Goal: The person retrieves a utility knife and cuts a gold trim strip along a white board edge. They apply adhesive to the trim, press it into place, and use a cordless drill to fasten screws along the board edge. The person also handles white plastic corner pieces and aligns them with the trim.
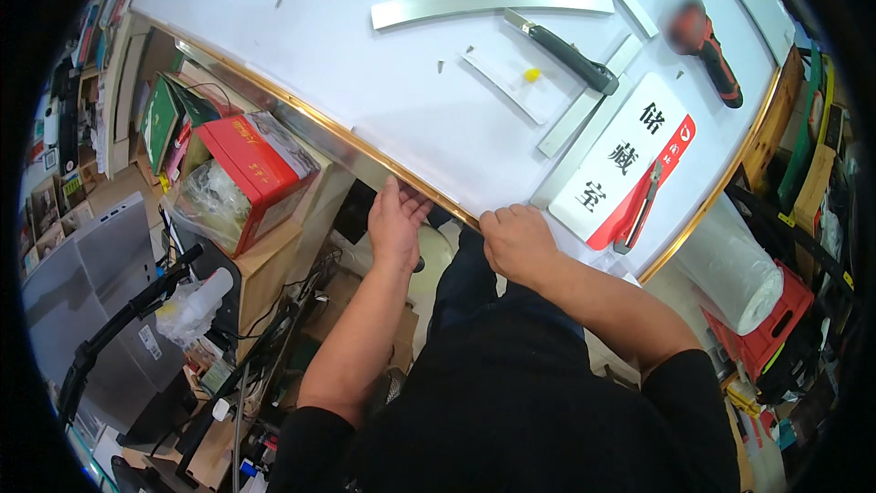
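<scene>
Cluttered workshop, seen from my head camera: a big white table (365,82) fills the upper frame, its near edge finished with a gold trim strip (301,123) backed by a silver band. That trim is what I am working on. Its long axis runs diagonally, from upper left down to the lower right, curving on round the table's right end. My left hand (394,219) sits on the underside of the edge, fingers pressed together and pointing up against the trim from below. My right hand (518,239) is just beside it, further down the strip, knuckles up, fingers curled over the edge; I cannot tell whether the tips pinch the trim or only press it. Both hands touch the edge, so neither is nearer; the untouched length of strip lies away to my upper left, on the left hand's side. Out on the tabletop: a curved metal strip (493,2), a black-handled knife (566,55), a small yellow bit (531,74), a white-and-red sign plate (611,164) with pliers (641,208) on its lower corner, a red power tool (703,46). Below the edge at left, a red box (251,169); at right, a white plastic roll (730,265).
</scene>
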Demonstrator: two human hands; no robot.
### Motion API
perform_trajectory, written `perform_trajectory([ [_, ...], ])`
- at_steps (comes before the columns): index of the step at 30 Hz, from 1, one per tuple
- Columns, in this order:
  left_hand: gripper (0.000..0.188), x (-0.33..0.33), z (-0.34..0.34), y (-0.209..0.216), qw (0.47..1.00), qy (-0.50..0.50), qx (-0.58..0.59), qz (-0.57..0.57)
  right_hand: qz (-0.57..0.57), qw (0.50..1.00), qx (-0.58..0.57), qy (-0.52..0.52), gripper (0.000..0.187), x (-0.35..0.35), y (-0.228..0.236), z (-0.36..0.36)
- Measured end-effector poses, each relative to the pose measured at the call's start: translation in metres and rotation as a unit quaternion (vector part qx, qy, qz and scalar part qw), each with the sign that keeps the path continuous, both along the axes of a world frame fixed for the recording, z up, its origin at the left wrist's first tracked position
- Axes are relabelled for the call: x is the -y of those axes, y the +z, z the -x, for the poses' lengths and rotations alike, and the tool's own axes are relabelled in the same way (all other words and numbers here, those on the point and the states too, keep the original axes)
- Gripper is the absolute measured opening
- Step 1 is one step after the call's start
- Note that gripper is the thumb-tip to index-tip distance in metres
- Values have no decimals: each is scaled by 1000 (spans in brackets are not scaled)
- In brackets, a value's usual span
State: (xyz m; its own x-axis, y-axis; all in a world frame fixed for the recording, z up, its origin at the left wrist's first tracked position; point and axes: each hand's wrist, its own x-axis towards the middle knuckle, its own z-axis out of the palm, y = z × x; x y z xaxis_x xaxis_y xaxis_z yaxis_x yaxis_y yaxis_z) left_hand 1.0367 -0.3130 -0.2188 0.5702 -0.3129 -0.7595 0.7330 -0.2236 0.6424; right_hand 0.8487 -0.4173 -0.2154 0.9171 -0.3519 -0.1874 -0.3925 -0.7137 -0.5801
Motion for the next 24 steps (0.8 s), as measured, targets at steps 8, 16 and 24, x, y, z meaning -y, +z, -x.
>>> perform_trajectory([
  [8,55,-1,-1,-3,1000,8,-7,16,-29,998,-48,32,10,7,12,-6],
  [16,65,20,-7,-5,986,65,-95,118,-35,998,-42,28,9,8,17,-8],
  [24,64,32,2,-5,978,101,-94,159,-46,998,-36,26,19,17,27,-12],
])
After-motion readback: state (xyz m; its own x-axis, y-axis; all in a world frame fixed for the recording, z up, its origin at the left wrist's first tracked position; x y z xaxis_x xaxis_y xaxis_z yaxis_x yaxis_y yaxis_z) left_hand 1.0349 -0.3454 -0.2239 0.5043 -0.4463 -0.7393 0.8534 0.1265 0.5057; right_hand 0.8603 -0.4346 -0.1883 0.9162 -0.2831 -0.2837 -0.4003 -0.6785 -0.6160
